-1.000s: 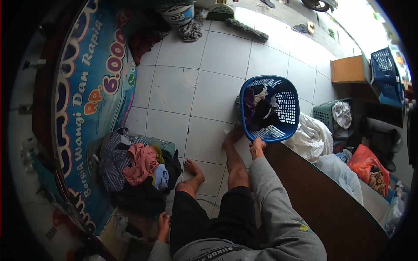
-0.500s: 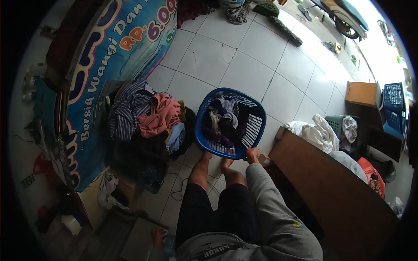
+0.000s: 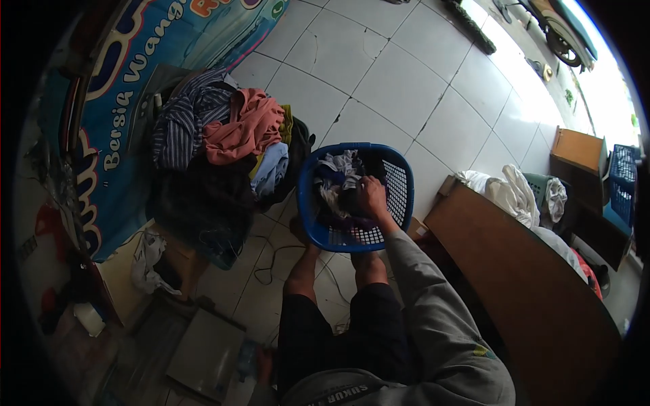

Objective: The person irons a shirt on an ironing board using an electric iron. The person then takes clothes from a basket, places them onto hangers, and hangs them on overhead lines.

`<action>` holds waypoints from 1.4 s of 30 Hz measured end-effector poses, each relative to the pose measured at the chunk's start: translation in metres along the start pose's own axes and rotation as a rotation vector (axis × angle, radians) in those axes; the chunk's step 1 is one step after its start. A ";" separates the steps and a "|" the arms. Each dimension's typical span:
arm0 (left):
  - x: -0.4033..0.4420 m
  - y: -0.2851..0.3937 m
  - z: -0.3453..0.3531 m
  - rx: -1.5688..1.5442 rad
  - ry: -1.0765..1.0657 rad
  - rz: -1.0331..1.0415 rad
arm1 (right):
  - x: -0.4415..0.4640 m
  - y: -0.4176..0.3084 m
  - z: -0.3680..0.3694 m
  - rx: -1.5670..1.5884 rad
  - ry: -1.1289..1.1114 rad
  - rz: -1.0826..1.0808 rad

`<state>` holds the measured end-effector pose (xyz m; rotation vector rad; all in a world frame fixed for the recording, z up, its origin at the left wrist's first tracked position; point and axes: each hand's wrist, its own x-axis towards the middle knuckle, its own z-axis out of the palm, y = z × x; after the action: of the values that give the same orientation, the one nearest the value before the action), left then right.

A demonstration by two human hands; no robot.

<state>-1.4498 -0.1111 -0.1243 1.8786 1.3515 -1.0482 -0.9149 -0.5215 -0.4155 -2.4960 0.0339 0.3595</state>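
The blue plastic laundry basket (image 3: 308, 220) stands in front of my legs with dark, white and purple clothes (image 3: 342, 172) inside. My right hand (image 3: 372, 196) reaches over the near side into it, fingers curled on the clothes at the right. Which garment they touch is hard to make out. Low on the left, my left hand (image 3: 265, 363) is a blurred patch beside my shorts, close to a grey flat box (image 3: 206, 353); its fingers are not distinct. Left of the basket lies a heap of clothes with a pink garment (image 3: 245, 128) and a striped shirt (image 3: 186, 128).
A printed banner (image 3: 135, 101) hangs along the left. On the right a brown wooden board (image 3: 514, 277) runs beside me, with white plastic bags (image 3: 518, 196) behind it. A cable (image 3: 265, 271) lies on the tiled floor (image 3: 379, 128). A parked motorbike (image 3: 563, 40) stands outside.
My right hand has left the basket's near rim and moved inside onto the clothes. The view has shifted, so the clothes heap sits higher. My left hand stays low at the left, now more blurred.
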 end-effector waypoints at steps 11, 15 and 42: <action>-0.089 -0.067 0.010 -0.878 0.043 -0.515 | 0.034 -0.019 0.167 -0.052 -0.457 0.009; -0.091 -0.094 0.041 -0.683 0.042 -0.400 | -0.030 0.015 0.116 -0.310 -0.431 -0.192; -0.255 0.399 -0.110 -0.190 0.005 1.711 | -0.335 -0.565 -0.751 -0.703 1.260 -0.835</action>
<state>-1.0858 -0.2674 0.1582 1.9414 -0.3967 0.0245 -0.9905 -0.5155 0.5788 -2.6208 -0.6886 -1.7645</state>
